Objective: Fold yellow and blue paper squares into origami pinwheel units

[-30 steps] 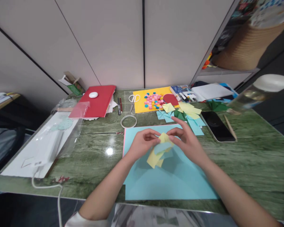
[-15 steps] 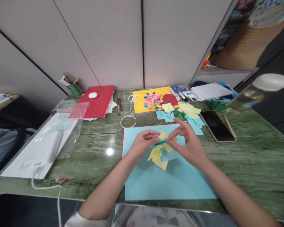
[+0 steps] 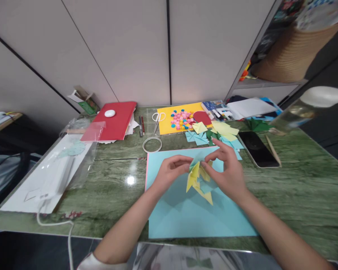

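Both hands hold a folded paper ornament (image 3: 194,176) of yellow and blue-green pieces, raised over a light blue sheet (image 3: 180,221). My left hand (image 3: 173,170) pinches the blue-green piece at its upper left, thumb and fingers closed. At the upper right, my right hand (image 3: 225,168) grips the ornament between thumb and index finger, the other fingers lifted. The ornament's yellow points hang down below the fingers. Part of its right side is hidden behind the right hand.
Folded and flat papers (image 3: 225,129) lie behind my right hand, beside a phone (image 3: 259,149). At the back are scissors (image 3: 157,119), a yellow sheet (image 3: 163,127) with small coloured pieces (image 3: 181,119), and a red folder (image 3: 116,122). A tape ring (image 3: 152,144) lies left of centre.
The ornament has been tilted and turned, so its yellow points now hang lower and further right. The blue-green piece stands more upright. Both hands remain on it.
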`<state>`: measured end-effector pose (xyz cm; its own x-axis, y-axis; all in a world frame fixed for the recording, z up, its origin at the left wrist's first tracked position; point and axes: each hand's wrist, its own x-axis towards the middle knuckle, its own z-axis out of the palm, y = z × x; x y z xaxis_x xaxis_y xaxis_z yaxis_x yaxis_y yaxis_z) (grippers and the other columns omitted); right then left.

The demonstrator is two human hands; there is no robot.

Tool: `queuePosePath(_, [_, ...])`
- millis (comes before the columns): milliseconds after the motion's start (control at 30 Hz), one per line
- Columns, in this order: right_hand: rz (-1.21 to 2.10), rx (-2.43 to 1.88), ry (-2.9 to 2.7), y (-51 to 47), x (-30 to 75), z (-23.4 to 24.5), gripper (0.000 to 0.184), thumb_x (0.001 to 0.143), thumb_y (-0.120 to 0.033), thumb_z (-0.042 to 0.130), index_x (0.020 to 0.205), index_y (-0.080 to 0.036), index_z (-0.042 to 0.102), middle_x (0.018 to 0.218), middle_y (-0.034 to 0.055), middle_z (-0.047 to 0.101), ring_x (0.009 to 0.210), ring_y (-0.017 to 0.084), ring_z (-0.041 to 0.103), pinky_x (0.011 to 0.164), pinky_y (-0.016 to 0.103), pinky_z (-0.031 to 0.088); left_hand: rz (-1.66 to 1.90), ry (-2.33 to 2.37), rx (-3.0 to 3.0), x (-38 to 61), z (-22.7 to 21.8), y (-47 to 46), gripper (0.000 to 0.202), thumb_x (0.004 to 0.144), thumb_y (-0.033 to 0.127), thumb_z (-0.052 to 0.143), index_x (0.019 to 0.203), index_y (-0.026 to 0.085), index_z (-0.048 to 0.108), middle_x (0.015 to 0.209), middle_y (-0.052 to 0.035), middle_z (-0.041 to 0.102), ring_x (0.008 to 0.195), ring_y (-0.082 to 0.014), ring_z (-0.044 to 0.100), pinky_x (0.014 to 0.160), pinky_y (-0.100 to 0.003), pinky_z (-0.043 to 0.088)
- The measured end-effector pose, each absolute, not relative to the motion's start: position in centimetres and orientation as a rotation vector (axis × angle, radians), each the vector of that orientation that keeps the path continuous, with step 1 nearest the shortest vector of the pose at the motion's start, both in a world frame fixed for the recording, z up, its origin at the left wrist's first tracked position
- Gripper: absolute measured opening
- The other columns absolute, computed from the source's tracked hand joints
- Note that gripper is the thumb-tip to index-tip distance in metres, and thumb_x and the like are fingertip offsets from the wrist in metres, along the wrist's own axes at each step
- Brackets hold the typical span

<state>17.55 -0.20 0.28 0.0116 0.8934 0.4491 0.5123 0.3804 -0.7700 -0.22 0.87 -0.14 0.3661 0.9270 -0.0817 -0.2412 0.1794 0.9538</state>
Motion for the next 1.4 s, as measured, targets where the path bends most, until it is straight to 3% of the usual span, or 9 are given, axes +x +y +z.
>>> queuePosePath(300, [0.43, -1.294, -1.625, -0.3, 17.6, 0.4, 0.057, 0.074, -0.02, 0.06, 0.127, -0.029, 0.039, 0.073, -0.003, 0.058, 0.076, 0.018, 0.058, 0.093, 0.045, 0.037, 0.933, 0.653, 1.119, -0.4, -0.9, 0.9, 0.04, 0.064, 0.02, 0.073, 0.103, 0.02, 0.062, 0.106, -0.0083, 0.066, 0.095, -0.0223, 0.063, 0.081, -0.031, 0.049])
queuePosePath(600, [0.499, -1.273, -1.631, -0.2, 17.9, 0.5, 0.061, 0.073, -0.02, 0.062, 0.128, -0.029, 0.037, 0.076, -0.0017, 0.058, 0.087, 0.02, 0.057, 0.095, 0.044, 0.037, 0.996, 0.822, 1.052, -0.1, -0.7, 1.2, 0.018, 0.073, 0.026, 0.066, 0.088, 0.016, 0.064, 0.086, -0.0046, 0.07, 0.079, -0.0151, 0.064, 0.069, -0.024, 0.048])
queuePosePath(833, [0.585, -1.266, -1.641, 0.1, 17.8, 0.5, 0.069, 0.069, -0.024, 0.067, 0.13, -0.03, 0.035, 0.096, 0.0018, 0.059, 0.097, 0.02, 0.054, 0.092, 0.041, 0.04, 1.006, 0.829, 1.017, 0.1, -0.6, 1.2, 0.015, 0.071, 0.026, 0.067, 0.081, 0.016, 0.064, 0.074, -0.0016, 0.069, 0.066, -0.0111, 0.062, 0.06, -0.021, 0.046])
queuePosePath(1033, [0.782, -1.23, -1.623, 0.0, 17.9, 0.6, 0.066, 0.072, -0.021, 0.065, 0.13, -0.032, 0.035, 0.077, -0.0025, 0.06, 0.081, 0.018, 0.057, 0.087, 0.039, 0.043, 1.013, 0.847, 1.087, -0.3, -0.7, 1.1, 0.014, 0.071, 0.025, 0.067, 0.081, 0.016, 0.066, 0.077, -0.0032, 0.07, 0.071, -0.0142, 0.064, 0.064, -0.024, 0.049])
queuePosePath(1200, [0.665, -0.998, -1.736, -0.3, 18.2, 0.6, 0.069, 0.072, -0.013, 0.061, 0.131, -0.033, 0.032, 0.073, -0.0041, 0.065, 0.08, 0.018, 0.056, 0.087, 0.041, 0.04, 1.075, 0.683, 1.335, -0.9, -0.4, 1.0, 0.014, 0.07, 0.015, 0.066, 0.083, 0.017, 0.068, 0.087, -0.007, 0.071, 0.086, -0.0201, 0.065, 0.078, -0.034, 0.051])
queuePosePath(1400, [0.424, -0.864, -1.801, -0.5, 18.3, 0.3, 0.07, 0.071, -0.003, 0.052, 0.131, -0.033, 0.031, 0.078, -0.0044, 0.069, 0.077, 0.017, 0.057, 0.087, 0.044, 0.04, 1.336, 0.664, 1.915, -0.8, 0.8, 0.3, 0.027, 0.068, 0.0, 0.053, 0.078, 0.02, 0.069, 0.08, -0.0035, 0.073, 0.085, -0.0168, 0.063, 0.078, -0.033, 0.05])
